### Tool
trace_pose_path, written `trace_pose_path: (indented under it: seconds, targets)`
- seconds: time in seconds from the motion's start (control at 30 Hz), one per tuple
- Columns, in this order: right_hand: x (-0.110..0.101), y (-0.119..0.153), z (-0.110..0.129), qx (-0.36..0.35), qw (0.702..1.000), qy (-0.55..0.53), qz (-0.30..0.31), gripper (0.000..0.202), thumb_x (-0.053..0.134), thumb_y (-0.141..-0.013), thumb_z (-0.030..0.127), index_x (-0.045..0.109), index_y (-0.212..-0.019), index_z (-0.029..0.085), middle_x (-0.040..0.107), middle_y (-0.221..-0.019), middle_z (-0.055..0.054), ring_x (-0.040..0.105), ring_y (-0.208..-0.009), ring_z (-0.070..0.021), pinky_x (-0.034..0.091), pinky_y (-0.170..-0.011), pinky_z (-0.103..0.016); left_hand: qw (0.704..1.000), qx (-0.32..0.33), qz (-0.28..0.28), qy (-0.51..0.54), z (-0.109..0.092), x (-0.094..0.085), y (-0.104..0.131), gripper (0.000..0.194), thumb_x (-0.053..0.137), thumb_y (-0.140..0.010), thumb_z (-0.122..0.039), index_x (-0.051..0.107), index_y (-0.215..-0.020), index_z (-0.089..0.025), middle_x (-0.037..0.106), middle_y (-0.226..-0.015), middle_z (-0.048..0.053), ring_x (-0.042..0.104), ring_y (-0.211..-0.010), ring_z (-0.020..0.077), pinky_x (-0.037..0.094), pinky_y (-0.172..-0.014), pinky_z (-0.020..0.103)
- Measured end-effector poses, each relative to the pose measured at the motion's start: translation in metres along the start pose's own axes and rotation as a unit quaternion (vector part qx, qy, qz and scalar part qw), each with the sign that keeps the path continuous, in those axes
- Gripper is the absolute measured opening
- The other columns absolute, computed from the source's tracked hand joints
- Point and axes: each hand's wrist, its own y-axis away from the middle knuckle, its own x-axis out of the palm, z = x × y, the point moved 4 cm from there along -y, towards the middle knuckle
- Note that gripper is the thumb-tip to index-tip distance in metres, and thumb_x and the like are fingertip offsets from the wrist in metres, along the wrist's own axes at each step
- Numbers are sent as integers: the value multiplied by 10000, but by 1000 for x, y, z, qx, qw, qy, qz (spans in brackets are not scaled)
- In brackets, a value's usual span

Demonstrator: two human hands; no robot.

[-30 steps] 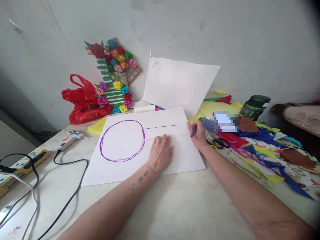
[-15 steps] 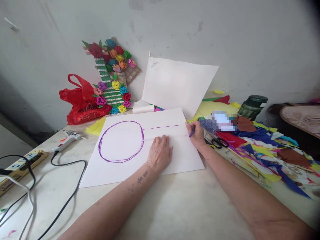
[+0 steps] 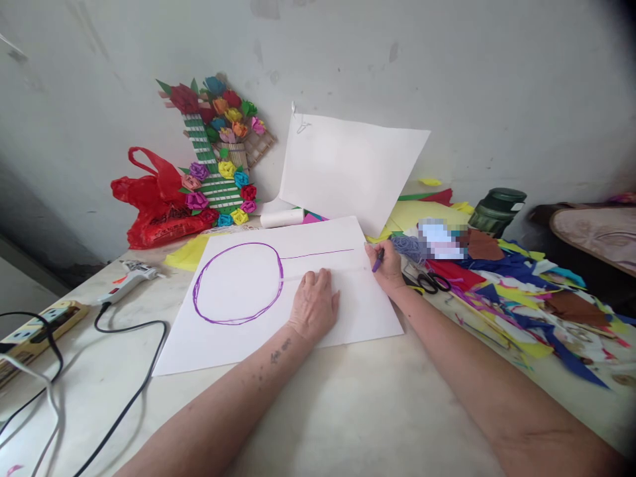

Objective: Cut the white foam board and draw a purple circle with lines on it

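A large white sheet (image 3: 238, 351) lies on the table, bearing a purple circle (image 3: 194, 298) drawn in overlapping strokes. From the circle's upper right, a thin purple line (image 3: 318, 254) runs toward the sheet's right edge. My left hand (image 3: 315, 305) rests palm down on the sheet, right of the circle, with its fingers extended. Near the right edge, my right hand (image 3: 388, 266) is closed around a purple marker (image 3: 378, 260). The marker's tip is too small to make out, so I cannot tell whether it touches the paper.
Black-handled scissors (image 3: 434, 283), grey-blue yarn (image 3: 407, 246) and coloured scraps (image 3: 527, 298) lie to the right, with a dark green jar (image 3: 497, 212) behind. Another white sheet (image 3: 352, 169) leans at the wall. Leftward are a red bag (image 3: 159, 199), paper-flower craft (image 3: 218, 189), power strip (image 3: 54, 324) and cords.
The whole view has shifted slightly, so things appear a little further left. Both hands keep their places on the sheet, and the drawn lines look the same.
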Motion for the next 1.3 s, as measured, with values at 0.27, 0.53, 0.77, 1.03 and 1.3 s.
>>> trace_pose_path:
  seconds: [0.27,0.53,0.77,1.03,1.3]
  targets:
    - [2,2,-1,30,999,15,26,313,477,-724,507,384,-646,218,466,-544,28,421,-512,-118,334,-554,-254,1000,-16,22,1,0,3,-1,295,365,-828,-248,430,-1098,-149,464,-1051,97,413,-931,225,418,-802,365]
    - [12,3,-7,37,997,18,61,303,480,-713,502,419,-635,215,474,-539,13,429,-498,-132,332,-530,-266,997,-46,59,11,5,13,-2,213,374,-840,-272,461,-986,-144,482,-935,93,442,-923,214,424,-776,332]
    - [22,3,-18,45,989,89,111,330,465,-736,530,434,-642,215,460,-509,18,413,-477,-133,289,-503,-251,993,-70,90,25,9,19,-2,204,358,-852,-304,464,-936,-150,477,-910,91,467,-903,197,428,-739,308]
    - [22,4,2,-23,945,265,189,286,373,-837,434,529,-855,195,564,-587,-32,514,-543,-169,266,-513,-256,996,-49,78,22,10,20,-2,190,371,-844,-286,479,-921,-150,477,-888,89,452,-903,204,423,-757,322]
    - [-6,-16,37,3,982,152,114,413,371,-815,536,582,-868,184,600,-651,-55,541,-576,-171,342,-554,-279,996,-41,77,24,7,17,-2,182,383,-835,-262,511,-906,-154,496,-905,93,448,-902,221,428,-755,347]
